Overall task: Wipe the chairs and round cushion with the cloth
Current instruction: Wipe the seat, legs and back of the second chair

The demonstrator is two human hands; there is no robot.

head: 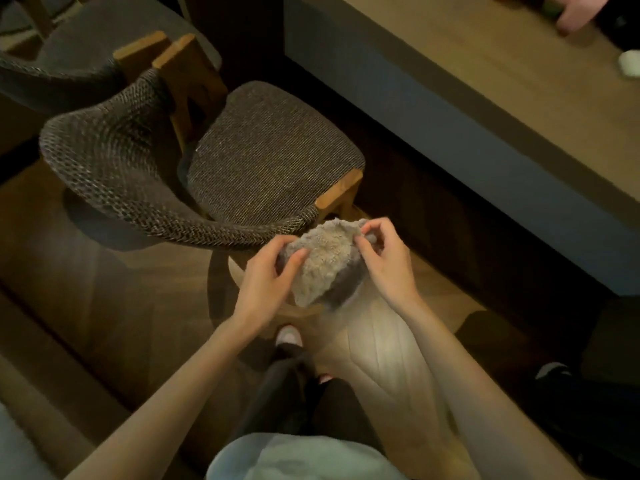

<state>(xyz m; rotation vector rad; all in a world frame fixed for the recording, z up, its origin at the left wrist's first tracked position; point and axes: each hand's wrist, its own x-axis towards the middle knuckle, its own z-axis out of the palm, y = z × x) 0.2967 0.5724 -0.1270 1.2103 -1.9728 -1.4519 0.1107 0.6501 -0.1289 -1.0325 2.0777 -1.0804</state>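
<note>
Floor: dark wooden floor (104, 289), dimly lit, with one brighter patch below the hands. One pale-toed foot (289, 336) stands on it, with dark trouser legs above.

Hands: two, bare-armed. The left hand (266, 275) has its fingers curled round the left side of the cloth, thumb laid over the top. The right hand (384, 258) pinches the upper right edge with its fingertips, the other fingers loosely bent.

Cloths: one cloth (322, 265), fluffy, beige on one face and grey on the other (bunched, so its full shape cannot be told). It is held in the air between both hands, above the floor, just beside the near end of the nearer chair's curved backrest; contact cannot be told.

Chairs: two. The nearer chair (277, 154) has a brown woven seat pad, a wraparound woven backrest and light wooden legs, its seat turned toward the worktop. The farther chair (86, 39), of the same weave and wood, stands close behind it at upper left, partly cut off.

Worktops: one worktop (485, 81), long, with a light wood top and a dark blue-grey side, along the right. One small white item (628, 64) lies at its far end, too blurred to identify.
</note>
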